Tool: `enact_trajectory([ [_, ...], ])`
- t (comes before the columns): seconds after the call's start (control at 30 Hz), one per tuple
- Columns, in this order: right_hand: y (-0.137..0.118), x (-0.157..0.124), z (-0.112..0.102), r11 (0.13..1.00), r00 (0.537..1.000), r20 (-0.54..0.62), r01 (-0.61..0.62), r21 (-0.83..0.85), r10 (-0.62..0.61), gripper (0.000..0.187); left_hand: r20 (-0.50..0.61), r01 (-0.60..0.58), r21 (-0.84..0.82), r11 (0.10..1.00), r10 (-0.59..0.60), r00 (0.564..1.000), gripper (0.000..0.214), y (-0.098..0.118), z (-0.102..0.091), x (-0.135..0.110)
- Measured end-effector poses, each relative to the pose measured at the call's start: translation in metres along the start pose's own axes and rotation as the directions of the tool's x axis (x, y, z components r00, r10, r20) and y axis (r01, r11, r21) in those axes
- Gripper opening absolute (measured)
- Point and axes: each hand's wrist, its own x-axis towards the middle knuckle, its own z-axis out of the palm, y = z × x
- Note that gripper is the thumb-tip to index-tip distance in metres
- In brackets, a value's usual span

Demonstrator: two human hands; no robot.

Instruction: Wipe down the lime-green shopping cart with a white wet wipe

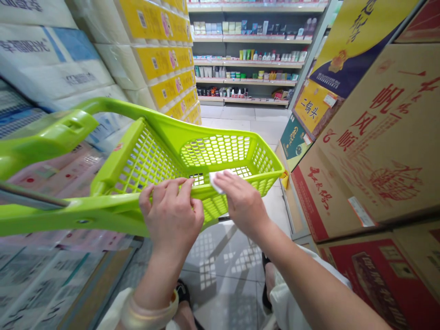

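Note:
A bright green plastic shopping cart (220, 135) stands sideways in front of me, its lattice basket reaching to the right and its handle to the left. My left hand (173, 206) grips the near rim of the basket, fingers curled over the top. Just right of it, my right hand (242, 197) presses a white folded tissue (217, 182) against the same rim. Most of the tissue lies under my fingers. Through the holes of the basket I see the floor.
Packs of white paper (51, 55) and yellow-labelled paper rolls (161, 59) are stacked on the left. Cardboard cartons (381, 128) rise close on the right. Shelves of toiletries (254, 59) stand at the back, beyond the tiled floor (225, 123).

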Motion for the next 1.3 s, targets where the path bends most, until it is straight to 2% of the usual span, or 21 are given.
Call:
enact_trajectory([
  [0.07, 0.008, 0.001, -0.003, 0.992, 0.992, -0.055, -0.116, -0.043, 0.114, 0.044, -0.004, 0.000, 0.001, 1.000, 0.000, 1.000, 0.038, 0.002, 0.001, 0.000],
  [0.1, 0.008, 0.000, -0.003, 0.991, 0.991, -0.063, -0.125, -0.049, 0.122, 0.044, -0.003, 0.004, 0.007, 1.000, -0.004, 1.000, 0.036, 0.003, 0.001, 0.001],
  [0.23, -0.005, -0.002, 0.001, 0.997, 0.997, -0.004, 0.082, 0.010, -0.082, 0.043, 0.034, 0.020, 0.047, 0.999, -0.021, 0.999, 0.029, 0.005, -0.001, 0.002],
  [0.27, -0.006, -0.002, 0.002, 0.995, 0.995, 0.001, 0.102, 0.014, -0.102, 0.042, 0.033, 0.018, 0.052, 0.998, -0.020, 0.999, 0.029, 0.005, -0.001, 0.001],
  [0.3, -0.005, -0.002, 0.001, 0.996, 0.996, -0.006, 0.085, 0.002, -0.085, 0.041, 0.026, 0.015, 0.054, 0.998, -0.017, 1.000, 0.029, 0.005, 0.000, 0.001],
  [0.43, 0.003, -0.001, -0.001, 0.989, 0.990, -0.082, -0.122, -0.088, 0.115, 0.044, 0.003, -0.001, 0.041, 0.999, 0.001, 1.000, 0.033, 0.004, 0.002, 0.000],
  [0.47, 0.001, -0.002, -0.001, 0.989, 0.991, -0.082, -0.115, -0.089, 0.108, 0.044, 0.002, -0.002, 0.035, 0.999, 0.002, 1.000, 0.034, 0.004, 0.002, 0.000],
  [0.57, -0.009, -0.004, 0.001, 0.997, 0.997, -0.020, 0.069, -0.026, -0.070, 0.041, 0.036, -0.001, 0.020, 1.000, 0.001, 0.999, 0.032, 0.004, 0.000, 0.000],
  [0.63, -0.010, -0.004, 0.002, 0.992, 0.992, -0.004, 0.128, 0.005, -0.128, 0.040, 0.056, 0.008, 0.019, 1.000, -0.009, 0.998, 0.032, 0.004, -0.001, 0.000],
  [0.67, -0.007, -0.003, 0.001, 0.995, 0.995, -0.011, 0.101, -0.002, -0.101, 0.040, 0.054, 0.011, 0.019, 1.000, -0.012, 0.998, 0.033, 0.003, 0.000, 0.000],
  [0.8, 0.007, -0.002, -0.003, 0.988, 0.988, -0.082, -0.136, -0.076, 0.129, 0.045, 0.013, -0.003, 0.010, 1.000, 0.003, 1.000, 0.038, 0.003, 0.002, 0.000],
  [0.87, 0.001, -0.003, -0.002, 0.993, 0.994, -0.062, -0.093, -0.066, 0.089, 0.045, 0.018, -0.004, 0.015, 1.000, 0.004, 1.000, 0.037, 0.003, 0.002, 0.000],
  [0.93, -0.008, -0.005, 0.000, 0.999, 0.999, -0.011, 0.041, -0.029, -0.041, 0.043, 0.030, -0.002, 0.024, 1.000, 0.002, 1.000, 0.034, 0.003, 0.002, 0.000],
  [1.0, -0.010, -0.005, 0.000, 0.994, 0.994, 0.016, 0.107, -0.005, -0.106, 0.041, 0.031, 0.001, 0.029, 1.000, -0.002, 1.000, 0.032, 0.002, 0.001, 0.001],
  [1.07, -0.001, -0.004, -0.004, 0.999, 0.999, 0.000, 0.039, -0.034, -0.039, 0.041, 0.020, 0.004, 0.023, 1.000, -0.004, 1.000, 0.033, 0.002, 0.001, 0.001],
  [1.17, 0.015, -0.002, -0.010, 0.983, 0.989, -0.049, -0.145, -0.111, 0.141, 0.044, 0.027, 0.002, 0.004, 1.000, -0.002, 1.000, 0.037, 0.002, 0.001, 0.001],
  [1.23, 0.016, -0.003, -0.011, 0.983, 0.990, -0.047, -0.140, -0.121, 0.135, 0.045, 0.033, 0.001, 0.006, 1.000, -0.002, 0.999, 0.038, 0.002, 0.001, 0.002],
  [1.3, 0.010, -0.005, -0.009, 0.995, 0.999, -0.013, -0.031, -0.091, 0.030, 0.045, 0.032, 0.004, 0.014, 1.000, -0.004, 0.999, 0.037, 0.000, 0.000, 0.003],
])
